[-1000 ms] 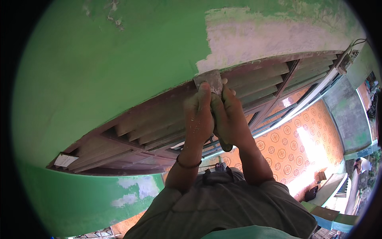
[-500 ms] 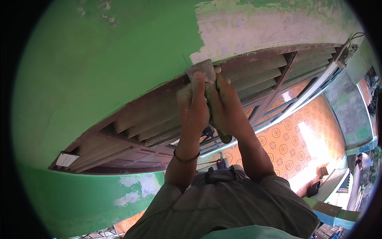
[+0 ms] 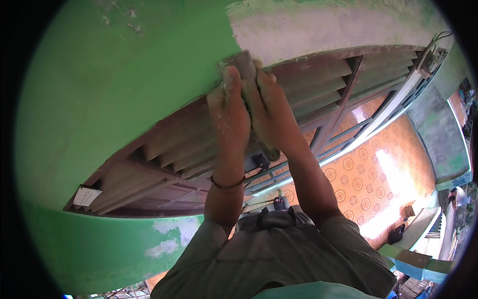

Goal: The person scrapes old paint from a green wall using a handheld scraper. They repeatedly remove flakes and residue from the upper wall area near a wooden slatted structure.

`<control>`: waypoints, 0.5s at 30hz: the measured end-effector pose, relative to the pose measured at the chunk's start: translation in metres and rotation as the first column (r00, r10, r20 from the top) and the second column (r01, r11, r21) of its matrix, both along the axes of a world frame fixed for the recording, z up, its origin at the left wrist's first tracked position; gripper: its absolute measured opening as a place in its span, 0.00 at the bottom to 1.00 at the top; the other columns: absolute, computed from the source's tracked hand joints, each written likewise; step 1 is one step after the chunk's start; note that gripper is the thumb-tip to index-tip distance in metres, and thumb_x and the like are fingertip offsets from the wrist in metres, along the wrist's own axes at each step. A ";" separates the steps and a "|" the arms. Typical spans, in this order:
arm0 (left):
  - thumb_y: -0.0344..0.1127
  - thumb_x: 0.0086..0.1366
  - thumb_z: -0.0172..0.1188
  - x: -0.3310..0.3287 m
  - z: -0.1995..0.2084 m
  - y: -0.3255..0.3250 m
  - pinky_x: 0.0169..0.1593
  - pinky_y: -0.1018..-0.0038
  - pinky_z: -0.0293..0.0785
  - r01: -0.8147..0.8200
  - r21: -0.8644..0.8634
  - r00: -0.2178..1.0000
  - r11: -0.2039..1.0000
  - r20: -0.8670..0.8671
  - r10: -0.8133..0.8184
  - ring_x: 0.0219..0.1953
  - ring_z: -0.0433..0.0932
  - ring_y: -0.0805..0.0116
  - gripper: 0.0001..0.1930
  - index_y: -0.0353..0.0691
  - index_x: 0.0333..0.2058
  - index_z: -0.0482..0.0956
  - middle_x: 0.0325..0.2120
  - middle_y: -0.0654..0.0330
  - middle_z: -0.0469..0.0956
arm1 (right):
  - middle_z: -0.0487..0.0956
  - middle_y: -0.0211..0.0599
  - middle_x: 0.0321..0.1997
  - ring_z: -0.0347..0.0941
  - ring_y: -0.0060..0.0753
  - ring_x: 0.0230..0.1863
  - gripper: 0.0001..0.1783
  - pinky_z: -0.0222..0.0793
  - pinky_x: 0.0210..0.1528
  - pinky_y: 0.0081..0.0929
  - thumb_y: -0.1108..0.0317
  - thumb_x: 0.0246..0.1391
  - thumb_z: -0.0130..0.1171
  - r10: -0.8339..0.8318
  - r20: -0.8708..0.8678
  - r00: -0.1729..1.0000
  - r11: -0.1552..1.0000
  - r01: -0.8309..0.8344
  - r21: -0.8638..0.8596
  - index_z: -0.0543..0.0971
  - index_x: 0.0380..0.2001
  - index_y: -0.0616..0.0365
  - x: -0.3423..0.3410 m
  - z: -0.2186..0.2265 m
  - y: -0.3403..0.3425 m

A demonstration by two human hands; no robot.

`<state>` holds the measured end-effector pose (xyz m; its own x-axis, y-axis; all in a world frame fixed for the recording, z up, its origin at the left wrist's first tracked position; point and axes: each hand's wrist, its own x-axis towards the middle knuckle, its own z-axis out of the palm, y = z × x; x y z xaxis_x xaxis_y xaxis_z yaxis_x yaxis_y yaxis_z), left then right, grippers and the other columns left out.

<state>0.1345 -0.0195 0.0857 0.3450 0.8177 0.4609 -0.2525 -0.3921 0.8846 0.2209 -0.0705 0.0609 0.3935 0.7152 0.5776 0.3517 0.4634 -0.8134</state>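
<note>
Both my hands are raised to a green painted wall, working one paint scraper. Its wide flat blade lies on the green paint just above a brown wooden frame, beside the left edge of a pale stripped patch. My left hand, dusted with pale flakes, presses a thumb on the blade. My right hand is wrapped around the handle, whose rounded end sticks out below the palms. Some fingers are hidden behind the tool, and crumbs of paint blur at the blade's left corner.
Slatted brown louvres run along under the wall. A small white card sits at the frame's left end. Far below lies an orange patterned tile floor, with a sandal under me. Cables hang at the upper right.
Both hands and the scraper have moved up and to the left, onto green paint. Loose flakes now show at the blade. The view has shifted slightly.
</note>
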 end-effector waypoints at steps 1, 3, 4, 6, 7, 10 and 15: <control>0.48 0.80 0.45 -0.001 0.002 -0.002 0.43 0.74 0.78 0.021 -0.025 1.000 0.999 -0.014 -0.021 0.39 0.83 0.69 0.26 0.29 0.51 0.82 0.39 0.52 0.86 | 0.75 0.62 0.39 0.74 0.61 0.48 0.19 0.68 0.52 0.46 0.63 0.70 0.48 0.024 0.001 1.000 0.997 -0.024 0.076 0.70 0.55 0.67 0.000 0.000 0.000; 0.49 0.80 0.45 -0.003 0.003 -0.006 0.43 0.74 0.77 0.072 0.024 0.996 0.997 0.046 -0.073 0.38 0.83 0.69 0.26 0.29 0.51 0.82 0.37 0.52 0.86 | 0.75 0.63 0.41 0.74 0.62 0.48 0.22 0.68 0.53 0.46 0.62 0.71 0.48 -0.041 0.043 0.998 0.994 0.045 -0.097 0.68 0.59 0.69 -0.001 -0.002 -0.001; 0.49 0.81 0.45 -0.003 0.000 -0.009 0.44 0.74 0.77 0.050 -0.089 0.998 0.995 -0.020 -0.052 0.38 0.82 0.71 0.27 0.29 0.49 0.83 0.37 0.53 0.86 | 0.75 0.64 0.42 0.74 0.62 0.48 0.24 0.68 0.53 0.46 0.62 0.71 0.48 -0.092 0.095 0.991 0.994 0.098 -0.056 0.67 0.61 0.70 -0.002 -0.003 -0.003; 0.50 0.81 0.45 -0.003 -0.009 -0.015 0.45 0.75 0.77 0.031 -0.219 0.996 0.975 -0.075 -0.049 0.37 0.81 0.73 0.28 0.29 0.47 0.85 0.35 0.55 0.86 | 0.75 0.64 0.43 0.74 0.62 0.46 0.25 0.69 0.52 0.47 0.62 0.71 0.48 -0.047 0.039 0.998 0.988 0.052 -0.147 0.66 0.62 0.71 -0.005 -0.006 -0.005; 0.50 0.81 0.45 -0.003 -0.013 -0.015 0.46 0.75 0.77 0.073 -0.201 0.997 0.977 0.002 -0.074 0.37 0.81 0.73 0.28 0.29 0.47 0.85 0.35 0.54 0.86 | 0.75 0.64 0.43 0.75 0.62 0.46 0.25 0.69 0.52 0.47 0.62 0.71 0.48 -0.049 -0.019 0.999 0.969 0.043 -0.243 0.66 0.62 0.71 -0.007 -0.008 -0.005; 0.50 0.81 0.45 -0.005 -0.023 -0.007 0.46 0.75 0.78 0.174 -0.214 0.983 0.961 0.097 -0.156 0.38 0.81 0.72 0.28 0.28 0.47 0.85 0.36 0.54 0.86 | 0.76 0.52 0.38 0.72 0.41 0.38 0.13 0.69 0.46 0.39 0.69 0.71 0.48 -0.034 -0.018 0.999 0.990 0.031 -0.137 0.73 0.48 0.69 -0.011 -0.011 -0.006; 0.50 0.81 0.43 -0.005 -0.022 0.002 0.46 0.74 0.80 0.198 -0.168 0.979 0.966 0.087 -0.185 0.39 0.83 0.67 0.28 0.27 0.50 0.82 0.38 0.49 0.86 | 0.77 0.53 0.38 0.73 0.43 0.40 0.12 0.69 0.46 0.38 0.69 0.70 0.49 -0.060 -0.036 0.998 0.994 0.056 -0.092 0.73 0.48 0.69 -0.014 -0.011 -0.001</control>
